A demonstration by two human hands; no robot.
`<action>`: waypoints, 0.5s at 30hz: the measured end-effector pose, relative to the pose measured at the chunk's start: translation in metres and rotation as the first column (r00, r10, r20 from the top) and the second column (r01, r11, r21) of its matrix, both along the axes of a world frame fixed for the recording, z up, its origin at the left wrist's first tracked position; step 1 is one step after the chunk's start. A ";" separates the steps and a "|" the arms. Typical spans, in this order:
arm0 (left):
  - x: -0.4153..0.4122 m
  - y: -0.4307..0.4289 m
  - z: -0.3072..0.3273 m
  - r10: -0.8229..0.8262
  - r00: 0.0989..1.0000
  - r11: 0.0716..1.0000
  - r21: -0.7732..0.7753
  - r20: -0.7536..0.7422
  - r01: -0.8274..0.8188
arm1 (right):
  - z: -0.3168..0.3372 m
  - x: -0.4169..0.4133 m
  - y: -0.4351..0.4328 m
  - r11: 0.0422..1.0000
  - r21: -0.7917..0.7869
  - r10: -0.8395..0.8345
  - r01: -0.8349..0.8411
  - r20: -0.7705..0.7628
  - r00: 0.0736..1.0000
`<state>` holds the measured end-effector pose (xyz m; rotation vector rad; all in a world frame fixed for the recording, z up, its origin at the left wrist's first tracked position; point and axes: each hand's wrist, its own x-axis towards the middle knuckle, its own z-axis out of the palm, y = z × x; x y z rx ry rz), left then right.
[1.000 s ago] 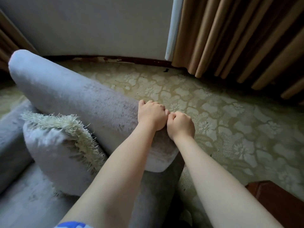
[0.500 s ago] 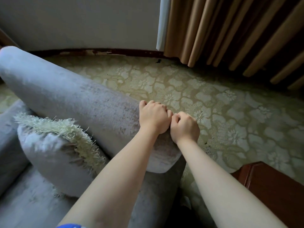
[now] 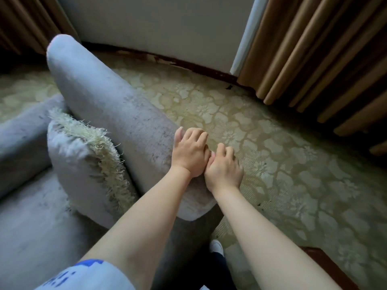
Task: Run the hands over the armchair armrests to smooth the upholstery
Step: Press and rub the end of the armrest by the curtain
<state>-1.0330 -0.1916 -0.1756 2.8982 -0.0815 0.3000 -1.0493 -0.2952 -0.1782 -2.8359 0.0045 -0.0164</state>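
Observation:
A grey velvety armrest (image 3: 109,105) of the armchair runs from the upper left down to the centre of the head view. My left hand (image 3: 189,152) lies palm down on top of its near end, fingers loosely curled and slightly apart. My right hand (image 3: 224,169) rests beside it on the armrest's outer edge, fingers bent over the side. The two hands touch along their inner edges. Neither hand holds anything.
A grey cushion with a cream fringe (image 3: 90,164) leans against the armrest's inner side on the seat (image 3: 31,237). Patterned beige carpet (image 3: 282,164) lies to the right, brown curtains (image 3: 324,59) and a white wall behind. A dark wooden corner (image 3: 326,266) sits at lower right; a white shoe (image 3: 216,246) below.
Both hands have loosened from tight curled fists to flatter, spread fingers on the armrest. The view has shifted, showing more of the chair and my sleeve.

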 end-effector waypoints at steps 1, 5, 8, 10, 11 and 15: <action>-0.004 0.000 0.000 0.082 0.997 0.996 0.047 -0.017 -0.081 | 0.003 0.002 0.000 0.997 -0.029 0.075 -0.075 0.010 0.997; -0.038 0.007 -0.001 0.363 0.929 0.927 0.133 -0.072 -0.351 | 0.014 0.014 -0.001 0.880 -0.197 0.441 -0.433 -0.005 0.898; -0.082 0.022 -0.008 0.436 0.892 0.887 0.225 -0.117 -0.404 | 0.024 0.019 0.004 0.720 -0.320 0.647 -0.616 -0.012 0.763; -0.115 0.035 -0.015 0.531 0.837 0.824 0.310 -0.134 -0.474 | 0.029 0.013 0.017 0.614 -0.343 0.759 -0.711 0.009 0.651; -0.132 0.040 -0.018 0.593 0.793 0.783 0.333 -0.143 -0.525 | 0.030 0.007 0.027 0.553 -0.347 0.809 -0.758 0.008 0.587; -0.196 0.054 -0.020 0.839 0.521 0.542 0.312 -0.155 -0.780 | 0.024 -0.036 0.073 0.334 -0.295 0.933 -0.895 -0.032 0.359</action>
